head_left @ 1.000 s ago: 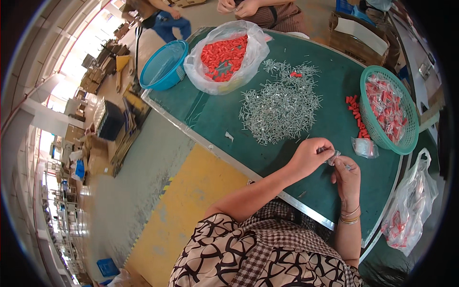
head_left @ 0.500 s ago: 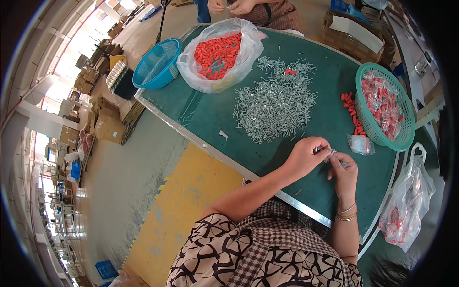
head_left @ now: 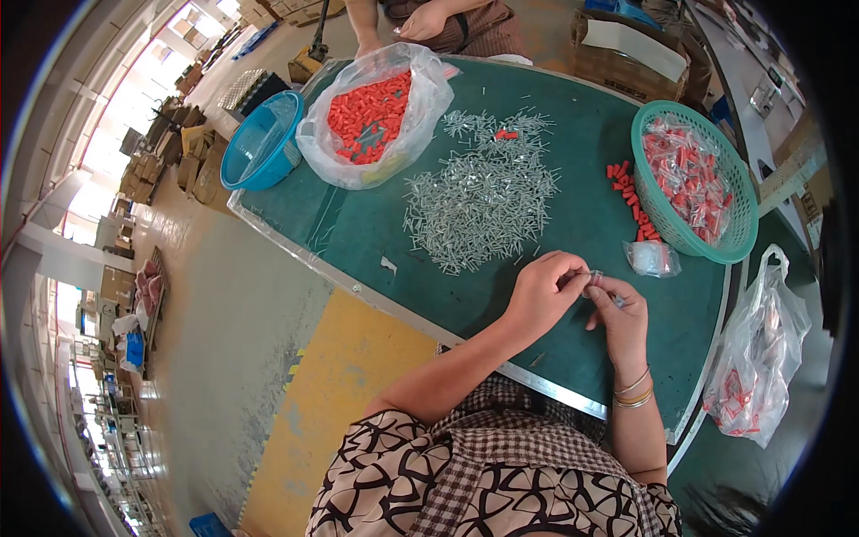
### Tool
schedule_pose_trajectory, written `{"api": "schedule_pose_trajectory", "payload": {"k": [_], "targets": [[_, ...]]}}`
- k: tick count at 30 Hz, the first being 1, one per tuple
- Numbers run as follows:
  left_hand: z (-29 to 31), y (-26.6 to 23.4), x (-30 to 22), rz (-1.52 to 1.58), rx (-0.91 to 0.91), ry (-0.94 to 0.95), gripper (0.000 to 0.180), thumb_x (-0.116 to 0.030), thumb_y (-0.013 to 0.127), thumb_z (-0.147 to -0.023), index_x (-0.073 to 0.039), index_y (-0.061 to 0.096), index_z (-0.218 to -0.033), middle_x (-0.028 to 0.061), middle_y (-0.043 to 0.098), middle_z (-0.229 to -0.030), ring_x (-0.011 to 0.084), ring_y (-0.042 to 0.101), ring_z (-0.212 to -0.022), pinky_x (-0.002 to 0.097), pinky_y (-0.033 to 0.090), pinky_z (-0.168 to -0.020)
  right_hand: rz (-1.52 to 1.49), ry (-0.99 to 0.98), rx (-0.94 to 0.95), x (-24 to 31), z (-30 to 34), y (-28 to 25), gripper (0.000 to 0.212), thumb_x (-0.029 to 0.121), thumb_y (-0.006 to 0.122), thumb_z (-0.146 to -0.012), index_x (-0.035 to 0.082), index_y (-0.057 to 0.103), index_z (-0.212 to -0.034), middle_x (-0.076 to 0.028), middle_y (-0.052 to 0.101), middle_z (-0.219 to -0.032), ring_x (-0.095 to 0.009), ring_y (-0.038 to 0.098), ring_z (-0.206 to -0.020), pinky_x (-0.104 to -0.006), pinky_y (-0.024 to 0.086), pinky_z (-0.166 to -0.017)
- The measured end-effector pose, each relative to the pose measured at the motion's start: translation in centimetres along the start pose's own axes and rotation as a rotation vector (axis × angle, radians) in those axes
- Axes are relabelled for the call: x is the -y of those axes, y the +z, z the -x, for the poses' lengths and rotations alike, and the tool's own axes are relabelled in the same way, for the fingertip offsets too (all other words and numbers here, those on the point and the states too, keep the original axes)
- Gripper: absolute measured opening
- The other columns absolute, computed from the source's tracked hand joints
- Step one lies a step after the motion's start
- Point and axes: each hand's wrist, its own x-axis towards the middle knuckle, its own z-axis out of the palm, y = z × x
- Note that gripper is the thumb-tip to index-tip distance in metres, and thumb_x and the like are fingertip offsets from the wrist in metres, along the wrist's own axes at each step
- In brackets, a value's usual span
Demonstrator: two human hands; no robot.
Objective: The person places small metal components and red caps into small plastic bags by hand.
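The left hand [head_left: 548, 288] and the right hand [head_left: 620, 309] meet above the near edge of the tabletop [head_left: 586, 201]. Each hand is pinched, thumb and fingers together, on a small clear packet [head_left: 592, 283]. The packet is located between the fingertips of both hands; its contents are mostly hidden by the fingers.

Forward of the left hand, a pile of screws [head_left: 479, 215] lies loose on the tabletop. A few red plugs [head_left: 506, 134] rest on its far part. More red plugs lie beside the basket [head_left: 667, 215], which is green, tilted, and filled with clear packets of red parts. A clear bag [head_left: 651, 259] lies just beyond the right hand, near the basket.

At the far left, an open white sack [head_left: 434, 106] contains red plugs. A blue basin [head_left: 268, 172] stands next to it. Beyond the sack, a co-worker's hand [head_left: 424, 20] is visible.
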Motion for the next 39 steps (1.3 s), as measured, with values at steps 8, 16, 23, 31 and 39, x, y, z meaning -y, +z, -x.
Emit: {"api": "schedule_pose_trajectory", "payload": {"k": [8, 16, 23, 31, 39], "targets": [[0.0, -0.3, -0.6, 0.018, 0.083, -0.054, 0.011, -0.009, 0.068, -0.087, -0.001, 0.067, -0.095, 0.0054, 0.067, -0.087, 0.0118, 0.062, -0.076, 0.0237, 0.048, -0.066, -0.022, -0.036, -0.025, -0.7, -0.2, -0.7, 0.008, 0.006, 0.067, -0.091, 0.000, 0.064, -0.087, -0.004, 0.064, -0.076, -0.008, 0.056, -0.056, -0.0202, 0.045, -0.048], [-0.1, 0.5, 0.2, 0.497, 0.281, -0.449, 0.013, -0.010, 0.064, -0.093, 0.000, 0.066, -0.102, 0.0005, 0.065, -0.086, 0.0071, 0.057, -0.072, 0.0216, 0.046, -0.064, -0.089, -0.119, -0.056, -1.1, -0.2, -0.4, 0.015, 0.010, 0.065, -0.093, 0.002, 0.060, -0.083, -0.003, 0.061, -0.074, -0.008, 0.055, -0.056, -0.0209, 0.045, -0.049], [-0.4, -0.1, 0.5, 0.417, 0.149, -0.400, 0.010, -0.009, 0.064, -0.093, -0.001, 0.065, -0.099, 0.0020, 0.065, -0.084, 0.0065, 0.056, -0.070, 0.0213, 0.046, -0.064, -0.064, 0.046, 0.021, 0.3, -0.2, -0.6, 0.011, 0.009, 0.064, -0.093, -0.002, 0.067, -0.094, -0.004, 0.066, -0.081, -0.008, 0.056, -0.056, -0.0202, 0.045, -0.050], [-0.2, 0.1, 0.0, 0.392, 0.139, -0.372, 0.007, -0.009, 0.064, -0.091, -0.002, 0.066, -0.094, -0.0022, 0.061, -0.074, 0.0035, 0.053, -0.063, 0.0196, 0.043, -0.056, 0.034, 0.033, 0.076, -0.1, -0.3, -0.8, 0.010, 0.006, 0.069, -0.089, -0.002, 0.069, -0.095, -0.003, 0.066, -0.078, -0.007, 0.056, -0.053, -0.0198, 0.045, -0.049], [-0.2, 0.0, 0.0, 0.245, 0.113, -0.319, 0.007, -0.004, 0.064, -0.091, 0.000, 0.065, -0.097, 0.0024, 0.065, -0.082, 0.0064, 0.056, -0.070, 0.0208, 0.046, -0.063, 0.077, 0.011, -0.024, 0.2, -0.2, -0.3, 0.011, 0.009, 0.071, -0.088, -0.002, 0.070, -0.092, -0.003, 0.068, -0.078, -0.006, 0.057, -0.053, -0.0203, 0.045, -0.049]]}}
